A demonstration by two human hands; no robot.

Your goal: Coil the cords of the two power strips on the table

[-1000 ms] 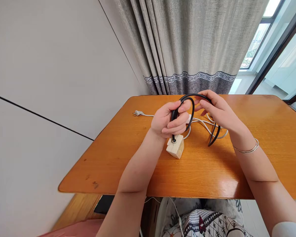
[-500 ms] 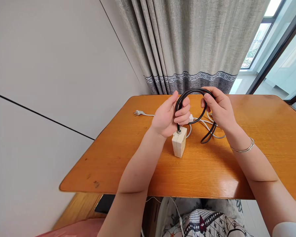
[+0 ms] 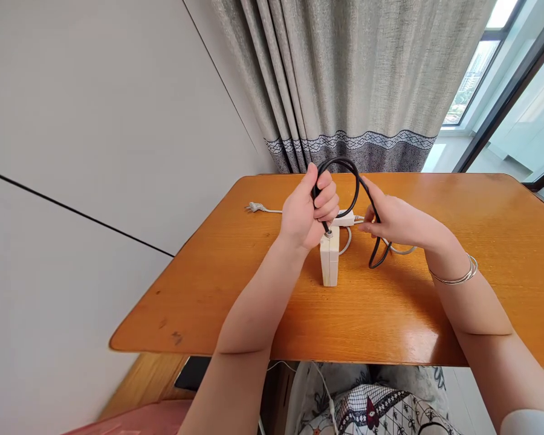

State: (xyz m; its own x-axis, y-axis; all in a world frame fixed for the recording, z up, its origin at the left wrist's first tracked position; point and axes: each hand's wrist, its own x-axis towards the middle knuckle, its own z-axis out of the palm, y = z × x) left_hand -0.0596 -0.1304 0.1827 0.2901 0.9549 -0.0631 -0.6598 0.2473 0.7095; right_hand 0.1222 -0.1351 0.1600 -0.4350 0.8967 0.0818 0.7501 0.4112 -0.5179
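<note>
My left hand (image 3: 309, 208) grips a looped black cable (image 3: 351, 175) just above a cream box-shaped adapter (image 3: 329, 260), which stands upright on the orange wooden table (image 3: 263, 290). The cable arches up over my left hand and runs down to my right hand (image 3: 396, 220), which pinches the lower strands; a black loop hangs below that hand onto the table. A silver bangle (image 3: 457, 275) is on my right wrist.
A white cord with a plug (image 3: 254, 207) lies on the table behind my hands. A grey curtain (image 3: 344, 78) hangs past the far edge, a pale wall stands to the left, a window is at the right. Patterned fabric (image 3: 381, 411) shows below the near edge.
My left hand has closed around the cable and the adapter has turned upright. My right hand has slid down the cable toward the table, and the loop has tightened.
</note>
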